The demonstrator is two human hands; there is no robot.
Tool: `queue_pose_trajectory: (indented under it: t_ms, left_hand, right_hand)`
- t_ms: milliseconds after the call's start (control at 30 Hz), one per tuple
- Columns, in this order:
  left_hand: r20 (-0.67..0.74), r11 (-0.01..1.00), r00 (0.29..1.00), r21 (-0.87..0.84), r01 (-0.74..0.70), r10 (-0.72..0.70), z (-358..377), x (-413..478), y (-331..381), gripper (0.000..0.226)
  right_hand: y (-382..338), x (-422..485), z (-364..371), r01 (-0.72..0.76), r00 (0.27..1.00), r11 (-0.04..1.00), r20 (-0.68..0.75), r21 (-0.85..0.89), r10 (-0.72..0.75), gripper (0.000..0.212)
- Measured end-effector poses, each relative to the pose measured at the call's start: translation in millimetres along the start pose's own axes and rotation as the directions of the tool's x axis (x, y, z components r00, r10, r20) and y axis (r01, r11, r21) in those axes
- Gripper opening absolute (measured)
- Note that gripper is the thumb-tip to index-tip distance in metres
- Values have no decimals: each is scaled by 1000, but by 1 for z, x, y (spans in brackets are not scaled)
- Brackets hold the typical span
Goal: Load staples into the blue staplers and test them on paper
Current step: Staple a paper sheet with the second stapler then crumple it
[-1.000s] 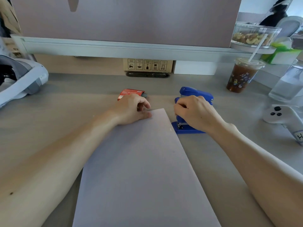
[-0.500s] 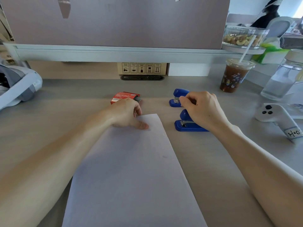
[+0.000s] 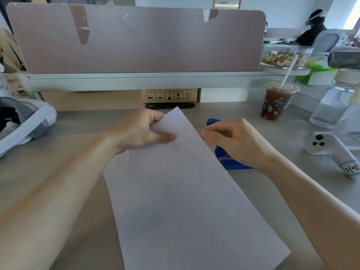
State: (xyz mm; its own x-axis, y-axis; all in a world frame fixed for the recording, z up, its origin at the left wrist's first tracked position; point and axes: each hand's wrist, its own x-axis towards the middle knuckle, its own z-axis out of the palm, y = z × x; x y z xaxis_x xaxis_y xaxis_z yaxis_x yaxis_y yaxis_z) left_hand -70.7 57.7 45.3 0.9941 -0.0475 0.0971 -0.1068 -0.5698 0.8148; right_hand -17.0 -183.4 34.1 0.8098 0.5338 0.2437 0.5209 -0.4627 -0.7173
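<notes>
A: Quick pass, biggest first. What do we lose to edges or cover?
B: The tabletop (image 3: 68,133) runs out of view left, right and near. The paper (image 3: 185,191) lies slanted down the middle. Its near end is cut by the bottom edge and its far corner is lifted. The white headset (image 3: 25,121) at far left is cut by the edge too.
A: Hands?
B: We log the left hand (image 3: 136,131) as pinching the paper's far corner, thumb on top, fingers behind the sheet. The right hand (image 3: 239,141) has its fingers curled over the blue stapler (image 3: 233,162), just right of the paper. The palm hides the stapler's top, so we cannot tell whether it grips or only rests there.
A: The stapler itself?
B: Only its base and front show, sitting on the tabletop. The paper's right edge overlaps its front, and we cannot tell if the sheet is in its mouth. Another blue piece (image 3: 213,121) pokes out past the right fingers, mostly hidden. We can't say what it is.
A: Writing?
B: The cardboard box (image 3: 169,95) under the divider (image 3: 136,41) shows a row of five handling pictograms, captions too small to read. The iced drink cup (image 3: 276,102) has cartoon print, which we can't read. The white controller (image 3: 329,147) at right carries a handwritten label (image 3: 350,168) that reads "H•O".
</notes>
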Motion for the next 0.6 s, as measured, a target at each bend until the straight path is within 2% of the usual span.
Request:
queue_pose_trajectory:
  t_ms: [133,267,400,500,600]
  left_hand:
    - [15,991,1000,-135,-18,20,-9,-9,21,20]
    - [-41,987,998,-147,-61,55,-11,-13,29,23]
    - [-95,986,985,-72,-153,146,-12,-15,34,22]
    - [-128,955,946,59,-292,297,-12,-18,38,17]
    - [-93,853,864,241,-463,496,-13,-18,41,9]
  right_hand:
    - [-9,-7,-8,-32,987,996,156,78,20,15]
    - [-6,-7,-10,-12,993,997,118,81,2,17]
    - [-3,-6,-12,54,998,995,28,89,-57,31]
    - [-1,-5,-11,116,993,989,-43,87,-113,20]
    - [2,-5,-9,174,979,982,-115,67,-166,13]
